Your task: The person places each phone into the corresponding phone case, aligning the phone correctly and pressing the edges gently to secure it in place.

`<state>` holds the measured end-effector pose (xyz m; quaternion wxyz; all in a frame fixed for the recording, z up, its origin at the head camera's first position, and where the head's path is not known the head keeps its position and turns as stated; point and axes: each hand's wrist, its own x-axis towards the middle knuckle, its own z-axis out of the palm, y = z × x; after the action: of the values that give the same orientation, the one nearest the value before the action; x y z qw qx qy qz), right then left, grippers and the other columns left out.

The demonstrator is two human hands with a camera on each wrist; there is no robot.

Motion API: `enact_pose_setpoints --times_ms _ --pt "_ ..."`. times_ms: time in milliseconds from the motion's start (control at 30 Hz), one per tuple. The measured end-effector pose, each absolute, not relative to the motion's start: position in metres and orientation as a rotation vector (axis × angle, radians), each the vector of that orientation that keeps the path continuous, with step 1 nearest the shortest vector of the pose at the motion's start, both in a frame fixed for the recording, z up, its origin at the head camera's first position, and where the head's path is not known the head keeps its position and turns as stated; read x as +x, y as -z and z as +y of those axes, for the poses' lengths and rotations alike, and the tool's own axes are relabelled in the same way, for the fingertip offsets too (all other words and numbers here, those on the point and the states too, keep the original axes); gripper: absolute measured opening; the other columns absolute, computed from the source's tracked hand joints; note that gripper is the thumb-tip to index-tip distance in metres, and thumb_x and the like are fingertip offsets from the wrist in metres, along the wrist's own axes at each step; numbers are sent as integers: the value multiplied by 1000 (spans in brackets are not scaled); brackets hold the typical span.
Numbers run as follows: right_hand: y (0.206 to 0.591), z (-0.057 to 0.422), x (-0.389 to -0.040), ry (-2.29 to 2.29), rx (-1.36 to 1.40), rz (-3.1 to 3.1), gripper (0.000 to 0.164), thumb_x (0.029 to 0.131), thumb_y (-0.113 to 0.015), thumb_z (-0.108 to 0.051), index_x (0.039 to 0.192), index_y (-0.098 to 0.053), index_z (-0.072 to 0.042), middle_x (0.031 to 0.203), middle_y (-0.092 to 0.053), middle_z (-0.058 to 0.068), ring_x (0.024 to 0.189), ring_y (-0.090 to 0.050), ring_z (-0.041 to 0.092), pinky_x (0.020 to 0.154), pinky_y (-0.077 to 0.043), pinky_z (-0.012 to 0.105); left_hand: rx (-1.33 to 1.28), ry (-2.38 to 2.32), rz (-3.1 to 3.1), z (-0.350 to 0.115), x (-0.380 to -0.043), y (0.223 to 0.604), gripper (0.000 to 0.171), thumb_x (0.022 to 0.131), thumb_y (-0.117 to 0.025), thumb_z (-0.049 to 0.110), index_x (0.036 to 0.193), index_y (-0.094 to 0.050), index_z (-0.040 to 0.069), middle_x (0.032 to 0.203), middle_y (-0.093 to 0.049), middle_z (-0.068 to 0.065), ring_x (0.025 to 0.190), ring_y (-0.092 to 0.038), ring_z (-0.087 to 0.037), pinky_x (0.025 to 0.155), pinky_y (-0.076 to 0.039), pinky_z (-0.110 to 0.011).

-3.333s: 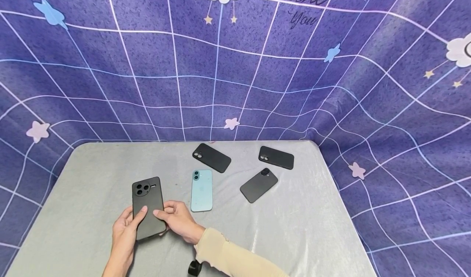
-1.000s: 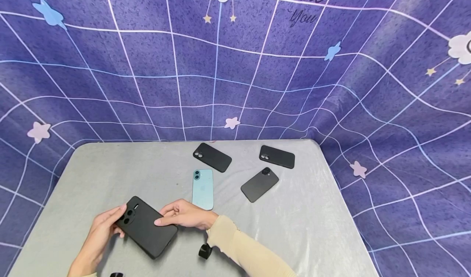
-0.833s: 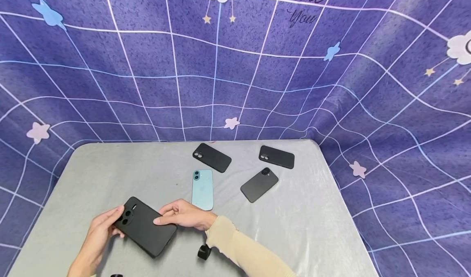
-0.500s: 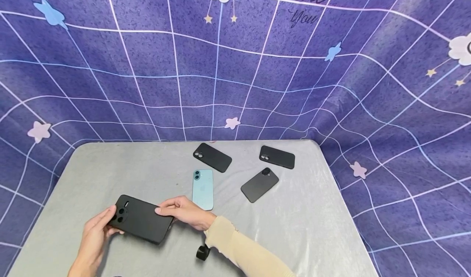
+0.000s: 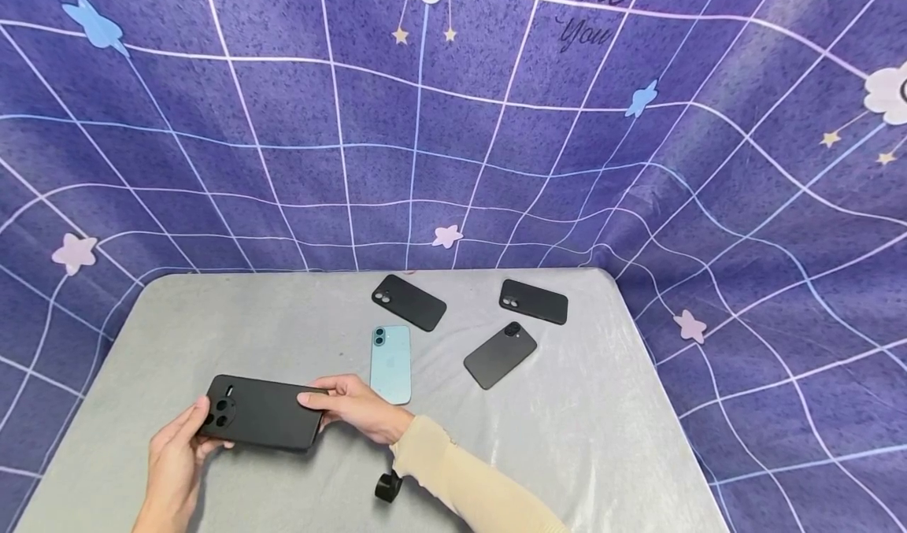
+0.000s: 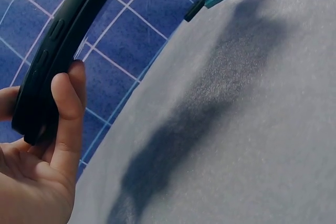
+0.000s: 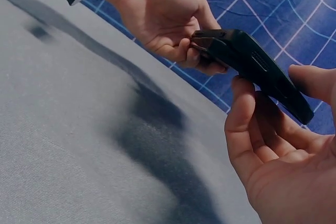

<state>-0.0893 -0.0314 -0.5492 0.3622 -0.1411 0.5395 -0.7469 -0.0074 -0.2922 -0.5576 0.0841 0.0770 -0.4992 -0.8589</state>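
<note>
Held up level over the near left of the table is a black phone case (image 5: 272, 411) with a round camera ring, its back facing up. My left hand (image 5: 173, 456) grips its camera end, and my right hand (image 5: 363, 409) pinches the other end, thumb on top. In the left wrist view the case (image 6: 55, 40) shows its side buttons and a second dark layer along it, which looks like a phone in the case. Seen from the right wrist, my right hand's fingers (image 7: 242, 106) lie under the case (image 7: 257, 61), at whose far end is my left hand (image 7: 163, 14).
Just past my right hand lies a light blue phone (image 5: 390, 364). Behind it is a black case (image 5: 411, 303). Farther right lie a dark grey phone (image 5: 499, 357) and another black case (image 5: 534, 302). A purple patterned cloth (image 5: 375, 171) rises behind the grey table (image 5: 567, 438).
The held case has turned from upright to tilted and then nearly sideways, its camera end now at left. My left hand has moved left with it. The things on the table have stayed put.
</note>
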Motion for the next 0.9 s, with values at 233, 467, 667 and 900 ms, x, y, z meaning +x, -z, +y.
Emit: enact_pose_setpoints --times_ms 233,467,667,900 --pt "549 -31 -89 1925 -379 1383 33 108 -63 -6 135 -64 13 116 -77 22 82 -71 6 71 -58 22 211 2587 -1408 -291 -7 558 37 115 -45 5 113 -82 5 100 -81 -8 71 -76 -16 56 -61 -30" --pt "550 -32 -88 1913 -367 1387 32 108 -63 -7 131 -65 14 120 -76 24 83 -73 6 74 -58 21 197 2577 -1418 -289 -6 555 35 115 -46 7 115 -81 6 100 -80 -8 71 -75 -16 58 -62 -30" --pt "552 -34 -85 1903 -313 1399 29 107 -65 -9 131 -68 8 120 -76 23 83 -74 7 74 -60 22 180 2585 -1426 -287 -4 555 34 115 -46 8 116 -80 6 101 -80 -7 76 -76 -17 62 -63 -31" --pt "557 -37 -84 1994 -272 1343 24 107 -68 -13 127 -72 -1 108 -79 24 82 -81 26 67 -64 28 165 2602 -1436 -285 -1 559 34 116 -44 8 121 -78 8 109 -79 -6 85 -78 -17 68 -65 -34"
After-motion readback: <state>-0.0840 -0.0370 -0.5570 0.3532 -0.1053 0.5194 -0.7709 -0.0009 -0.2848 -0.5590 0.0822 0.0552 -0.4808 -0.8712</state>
